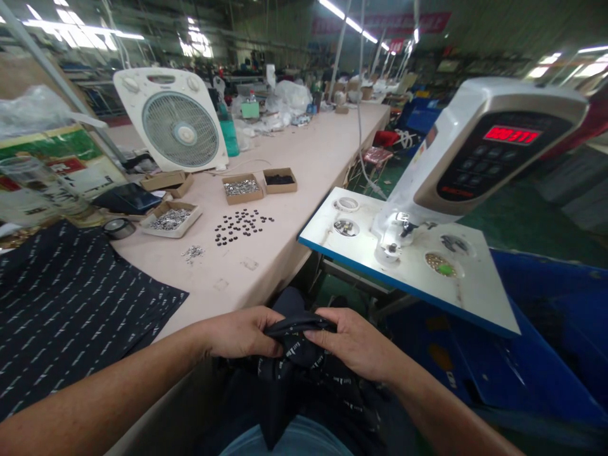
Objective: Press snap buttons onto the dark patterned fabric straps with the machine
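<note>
Above the lap, dark printed fabric [300,351], bunched, top edge folded. Left hand [244,332] and right hand [357,339] each pinch that edge, thumbs nearest wearer. Beyond, table [311,149]: black pieces [239,222], boxed metal parts [242,187], white fan [186,134]. Right side: white machine [430,145], red display [511,134] lit.

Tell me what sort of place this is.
Probably a garment workshop. The left hand and right hand hold dark printed cloth, a machine with a lit red display stands nearby, and a box of small metal parts sits on the long worktable.
</note>
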Demonstrator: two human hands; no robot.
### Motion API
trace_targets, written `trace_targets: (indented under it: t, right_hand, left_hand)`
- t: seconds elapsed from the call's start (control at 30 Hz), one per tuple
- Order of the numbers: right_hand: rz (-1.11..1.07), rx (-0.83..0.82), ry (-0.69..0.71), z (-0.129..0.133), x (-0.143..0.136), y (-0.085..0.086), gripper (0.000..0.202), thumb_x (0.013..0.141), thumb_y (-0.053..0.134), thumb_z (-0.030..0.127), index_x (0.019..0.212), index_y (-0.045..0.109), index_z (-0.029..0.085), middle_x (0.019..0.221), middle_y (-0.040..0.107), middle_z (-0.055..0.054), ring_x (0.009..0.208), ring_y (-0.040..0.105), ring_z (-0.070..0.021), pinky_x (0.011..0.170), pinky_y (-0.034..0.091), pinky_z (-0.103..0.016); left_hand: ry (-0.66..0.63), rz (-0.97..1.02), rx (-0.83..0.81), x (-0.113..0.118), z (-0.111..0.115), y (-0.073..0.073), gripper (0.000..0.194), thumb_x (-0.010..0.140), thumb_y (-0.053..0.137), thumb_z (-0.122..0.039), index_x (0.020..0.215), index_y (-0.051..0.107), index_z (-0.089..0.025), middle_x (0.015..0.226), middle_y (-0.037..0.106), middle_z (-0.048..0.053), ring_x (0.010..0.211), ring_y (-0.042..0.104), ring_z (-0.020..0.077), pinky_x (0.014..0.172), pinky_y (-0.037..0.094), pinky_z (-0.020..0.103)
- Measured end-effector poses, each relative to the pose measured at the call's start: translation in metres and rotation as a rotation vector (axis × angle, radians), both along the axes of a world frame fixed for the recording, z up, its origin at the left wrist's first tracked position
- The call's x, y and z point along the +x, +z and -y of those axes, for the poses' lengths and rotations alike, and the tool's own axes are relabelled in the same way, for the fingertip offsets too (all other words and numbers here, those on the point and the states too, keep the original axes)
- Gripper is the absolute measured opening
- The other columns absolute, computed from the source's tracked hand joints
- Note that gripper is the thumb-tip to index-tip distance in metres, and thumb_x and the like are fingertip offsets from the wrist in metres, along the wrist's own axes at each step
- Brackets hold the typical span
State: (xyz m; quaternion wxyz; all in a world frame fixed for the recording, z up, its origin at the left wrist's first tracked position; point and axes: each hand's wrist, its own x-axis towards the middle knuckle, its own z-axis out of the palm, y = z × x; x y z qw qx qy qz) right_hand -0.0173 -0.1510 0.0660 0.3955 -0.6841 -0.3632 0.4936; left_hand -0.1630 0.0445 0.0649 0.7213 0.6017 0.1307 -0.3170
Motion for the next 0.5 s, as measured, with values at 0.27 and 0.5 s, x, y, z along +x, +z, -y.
trace_targets:
  t: [0.27,0.5]
  right_hand:
    - [0.026,0.006,-0.028,0.000,-0.004,0.003,0.026,0.092,0.062,0.039,0.092,0.070,0.014,0.084,0.068,-0.002,0.076,0.059,-0.0152,0.063,0.041,-0.021]
    - [0.110,0.008,-0.036,-0.005,-0.009,0.005,0.022,0.092,0.060,0.034,0.087,0.068,0.015,0.080,0.065,0.000,0.074,0.057,-0.0136,0.060,0.037,-0.021]
  left_hand:
    - [0.147,0.034,-0.051,-0.005,0.012,-0.006,0.025,0.075,0.076,-0.029,0.092,0.070,-0.011,0.075,0.063,0.001,0.060,0.054,0.0086,0.058,0.043,0.019]
    - [0.166,0.085,-0.052,-0.003,0.010,-0.011,0.019,0.072,0.081,-0.025,0.085,0.075,-0.012,0.074,0.064,0.000,0.065,0.051,0.0076,0.061,0.038,0.018]
